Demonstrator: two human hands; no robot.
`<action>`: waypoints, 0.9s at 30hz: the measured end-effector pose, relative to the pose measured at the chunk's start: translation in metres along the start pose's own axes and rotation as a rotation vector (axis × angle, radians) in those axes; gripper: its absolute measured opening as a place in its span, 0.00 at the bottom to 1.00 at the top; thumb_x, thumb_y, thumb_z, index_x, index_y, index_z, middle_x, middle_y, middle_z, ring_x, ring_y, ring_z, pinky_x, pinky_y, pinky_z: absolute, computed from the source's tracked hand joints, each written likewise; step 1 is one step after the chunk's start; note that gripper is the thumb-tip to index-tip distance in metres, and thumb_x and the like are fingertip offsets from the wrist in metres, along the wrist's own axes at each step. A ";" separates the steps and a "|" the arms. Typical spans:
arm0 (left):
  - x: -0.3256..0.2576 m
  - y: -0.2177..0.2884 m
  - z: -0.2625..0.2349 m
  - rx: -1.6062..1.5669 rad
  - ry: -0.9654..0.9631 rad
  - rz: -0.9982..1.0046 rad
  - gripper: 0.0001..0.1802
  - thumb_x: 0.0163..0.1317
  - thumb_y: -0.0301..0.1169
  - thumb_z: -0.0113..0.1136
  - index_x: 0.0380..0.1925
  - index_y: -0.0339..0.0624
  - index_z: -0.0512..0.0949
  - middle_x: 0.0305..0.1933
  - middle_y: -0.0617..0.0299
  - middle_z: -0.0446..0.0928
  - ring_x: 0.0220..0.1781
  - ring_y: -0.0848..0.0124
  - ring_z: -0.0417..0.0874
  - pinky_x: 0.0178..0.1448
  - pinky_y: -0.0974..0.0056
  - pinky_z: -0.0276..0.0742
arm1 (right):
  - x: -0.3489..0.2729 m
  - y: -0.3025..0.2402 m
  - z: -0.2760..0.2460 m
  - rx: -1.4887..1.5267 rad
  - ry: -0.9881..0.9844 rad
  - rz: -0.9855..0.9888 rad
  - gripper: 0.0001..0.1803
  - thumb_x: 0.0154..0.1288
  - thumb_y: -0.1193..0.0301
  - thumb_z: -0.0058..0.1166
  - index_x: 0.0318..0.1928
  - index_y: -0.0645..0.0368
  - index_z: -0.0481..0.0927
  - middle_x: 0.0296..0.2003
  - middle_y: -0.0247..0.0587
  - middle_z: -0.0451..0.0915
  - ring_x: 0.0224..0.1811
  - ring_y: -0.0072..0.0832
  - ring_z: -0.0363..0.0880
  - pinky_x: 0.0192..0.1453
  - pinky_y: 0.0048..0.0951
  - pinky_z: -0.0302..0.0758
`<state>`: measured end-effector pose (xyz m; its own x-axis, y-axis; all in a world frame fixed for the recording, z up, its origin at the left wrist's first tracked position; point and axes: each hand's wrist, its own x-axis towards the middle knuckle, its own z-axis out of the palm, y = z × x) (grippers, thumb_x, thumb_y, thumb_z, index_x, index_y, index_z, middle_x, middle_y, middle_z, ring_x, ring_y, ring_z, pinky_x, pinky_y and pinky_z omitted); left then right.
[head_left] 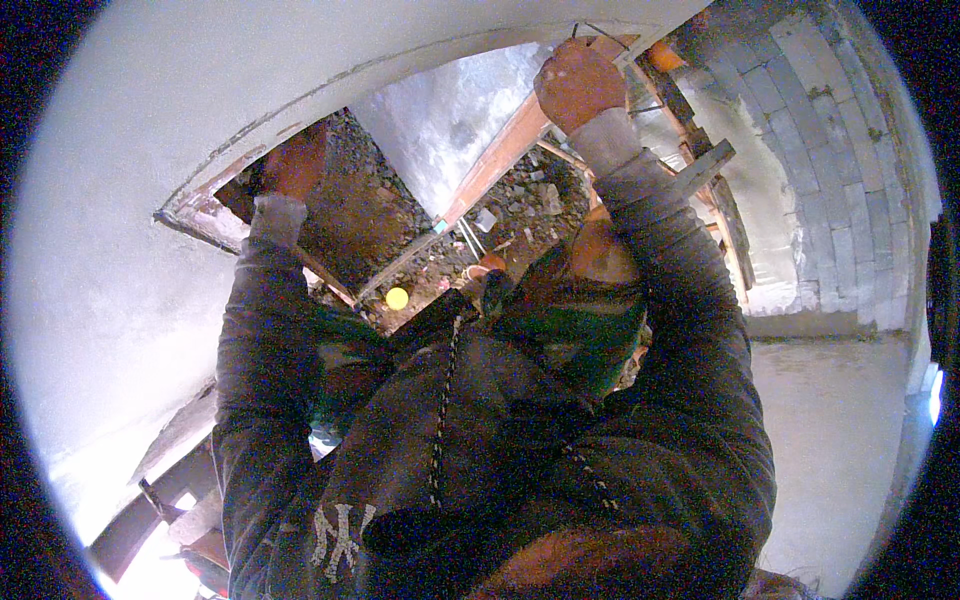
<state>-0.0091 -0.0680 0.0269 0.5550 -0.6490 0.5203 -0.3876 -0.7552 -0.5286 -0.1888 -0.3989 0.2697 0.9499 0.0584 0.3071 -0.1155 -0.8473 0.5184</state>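
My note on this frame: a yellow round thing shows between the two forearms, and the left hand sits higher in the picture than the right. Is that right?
Not quite: the hands are swapped. The head view shows the right hand higher in the picture than the left hand. The yellow round thing does show between the forearms.

I wear this wide fisheye camera on my head, the left one of a side-by-side pair, and it looks steeply down over my dark sweatshirt (490,400), close beneath the lens. My sleeved forearms (675,235) reach up the view to my left hand (297,165) and right hand (580,82), farther off, while a block wall (800,110) bends along the right rim.
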 end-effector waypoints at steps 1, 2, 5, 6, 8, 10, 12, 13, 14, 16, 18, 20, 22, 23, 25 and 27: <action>0.000 0.000 0.001 0.002 0.004 -0.001 0.27 0.68 0.35 0.51 0.67 0.42 0.72 0.64 0.38 0.77 0.64 0.43 0.80 0.70 0.38 0.73 | -0.001 -0.002 -0.004 -0.010 -0.002 -0.033 0.16 0.62 0.58 0.57 0.32 0.60 0.84 0.37 0.52 0.86 0.40 0.51 0.87 0.47 0.51 0.85; 0.000 0.002 0.003 0.009 0.005 -0.001 0.26 0.68 0.35 0.52 0.66 0.42 0.72 0.64 0.38 0.77 0.63 0.43 0.80 0.70 0.38 0.74 | -0.005 -0.005 -0.009 0.041 0.013 0.020 0.16 0.62 0.59 0.57 0.33 0.60 0.84 0.37 0.52 0.86 0.40 0.52 0.87 0.47 0.51 0.85; 0.002 0.007 0.007 0.025 0.019 0.004 0.26 0.68 0.35 0.52 0.66 0.42 0.73 0.63 0.38 0.77 0.63 0.43 0.81 0.70 0.38 0.74 | -0.007 -0.008 -0.011 0.008 0.005 0.010 0.16 0.63 0.59 0.57 0.34 0.60 0.84 0.37 0.53 0.86 0.40 0.52 0.86 0.47 0.51 0.85; 0.001 0.007 0.012 0.039 0.023 -0.001 0.26 0.68 0.35 0.52 0.66 0.42 0.73 0.63 0.38 0.78 0.63 0.43 0.81 0.70 0.38 0.74 | -0.006 -0.009 -0.012 0.010 0.005 0.010 0.16 0.62 0.59 0.57 0.35 0.60 0.84 0.37 0.53 0.86 0.40 0.52 0.86 0.47 0.51 0.85; 0.003 0.005 0.023 0.089 0.035 -0.005 0.26 0.68 0.35 0.52 0.66 0.42 0.73 0.63 0.38 0.78 0.63 0.43 0.81 0.69 0.38 0.74 | -0.003 -0.014 -0.018 0.053 0.011 0.042 0.16 0.62 0.59 0.57 0.35 0.60 0.84 0.37 0.52 0.86 0.40 0.53 0.86 0.47 0.51 0.85; 0.003 0.002 0.027 0.152 0.034 0.003 0.26 0.68 0.35 0.52 0.65 0.42 0.74 0.62 0.39 0.78 0.63 0.44 0.81 0.69 0.38 0.74 | -0.002 -0.020 -0.026 0.075 0.006 0.072 0.16 0.62 0.59 0.58 0.35 0.60 0.84 0.37 0.52 0.86 0.40 0.53 0.86 0.47 0.51 0.85; 0.000 0.000 0.024 0.215 0.002 0.007 0.26 0.68 0.35 0.52 0.65 0.42 0.74 0.63 0.38 0.78 0.63 0.44 0.81 0.69 0.38 0.75 | -0.003 -0.025 -0.030 0.068 0.015 0.062 0.16 0.62 0.59 0.58 0.34 0.60 0.84 0.38 0.52 0.86 0.40 0.53 0.86 0.47 0.52 0.85; 0.001 0.004 -0.006 0.174 -0.021 0.021 0.26 0.68 0.35 0.52 0.65 0.42 0.73 0.63 0.38 0.77 0.63 0.44 0.81 0.69 0.38 0.75 | -0.010 -0.023 -0.026 0.075 0.018 0.066 0.15 0.62 0.59 0.58 0.34 0.59 0.84 0.37 0.51 0.86 0.40 0.53 0.86 0.47 0.52 0.84; 0.003 0.012 -0.009 0.160 -0.021 0.045 0.25 0.68 0.34 0.52 0.65 0.42 0.73 0.64 0.38 0.77 0.63 0.44 0.81 0.69 0.38 0.75 | -0.018 -0.019 -0.016 0.116 0.054 0.068 0.15 0.62 0.59 0.58 0.34 0.59 0.84 0.37 0.51 0.86 0.40 0.53 0.86 0.46 0.52 0.84; 0.009 0.004 0.001 0.200 -0.007 0.061 0.25 0.69 0.34 0.51 0.66 0.42 0.73 0.65 0.38 0.76 0.64 0.43 0.80 0.69 0.37 0.75 | -0.014 -0.021 -0.017 0.208 0.116 0.099 0.15 0.62 0.59 0.57 0.33 0.59 0.84 0.37 0.51 0.85 0.40 0.53 0.86 0.46 0.52 0.84; 0.008 0.000 0.015 0.103 0.015 0.009 0.25 0.70 0.34 0.51 0.66 0.42 0.72 0.66 0.38 0.75 0.65 0.43 0.79 0.69 0.36 0.74 | -0.008 -0.026 -0.021 0.303 0.121 0.179 0.14 0.62 0.59 0.57 0.33 0.58 0.84 0.36 0.51 0.85 0.39 0.53 0.86 0.46 0.51 0.84; 0.007 0.000 0.018 -0.091 0.033 -0.078 0.25 0.70 0.34 0.51 0.67 0.42 0.72 0.67 0.39 0.74 0.66 0.41 0.78 0.70 0.34 0.73 | -0.007 -0.029 -0.022 0.346 0.132 0.235 0.14 0.62 0.60 0.57 0.32 0.58 0.84 0.36 0.51 0.85 0.39 0.53 0.86 0.45 0.51 0.84; 0.008 0.005 0.009 -0.141 0.054 -0.080 0.26 0.71 0.34 0.51 0.67 0.42 0.71 0.68 0.40 0.73 0.67 0.41 0.77 0.70 0.33 0.72 | -0.012 -0.031 -0.017 0.333 0.123 0.260 0.14 0.62 0.60 0.57 0.31 0.58 0.84 0.35 0.51 0.85 0.38 0.53 0.86 0.44 0.51 0.84; 0.007 0.006 0.004 -0.118 0.045 -0.067 0.26 0.71 0.34 0.50 0.68 0.41 0.71 0.68 0.40 0.73 0.68 0.40 0.76 0.70 0.33 0.71 | -0.013 -0.031 -0.014 0.323 0.123 0.268 0.14 0.61 0.61 0.57 0.30 0.58 0.84 0.35 0.51 0.85 0.38 0.53 0.86 0.44 0.52 0.84; 0.007 0.002 -0.003 -0.076 0.032 -0.049 0.26 0.71 0.34 0.50 0.68 0.41 0.70 0.69 0.40 0.73 0.68 0.40 0.76 0.71 0.33 0.71 | -0.012 -0.032 -0.013 0.315 0.130 0.271 0.13 0.61 0.61 0.57 0.29 0.58 0.84 0.35 0.51 0.85 0.37 0.53 0.85 0.43 0.52 0.84; 0.006 0.002 -0.004 -0.071 0.034 -0.048 0.26 0.71 0.34 0.50 0.68 0.42 0.70 0.69 0.40 0.73 0.68 0.40 0.76 0.71 0.33 0.71 | -0.012 -0.033 -0.013 0.313 0.134 0.277 0.13 0.61 0.62 0.57 0.28 0.58 0.84 0.34 0.51 0.85 0.36 0.53 0.85 0.43 0.52 0.84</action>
<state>-0.0098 -0.0736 0.0320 0.5494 -0.6137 0.5670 -0.4132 -0.7894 -0.4541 -0.2003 -0.3647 0.2592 0.8469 -0.1431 0.5121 -0.2476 -0.9584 0.1417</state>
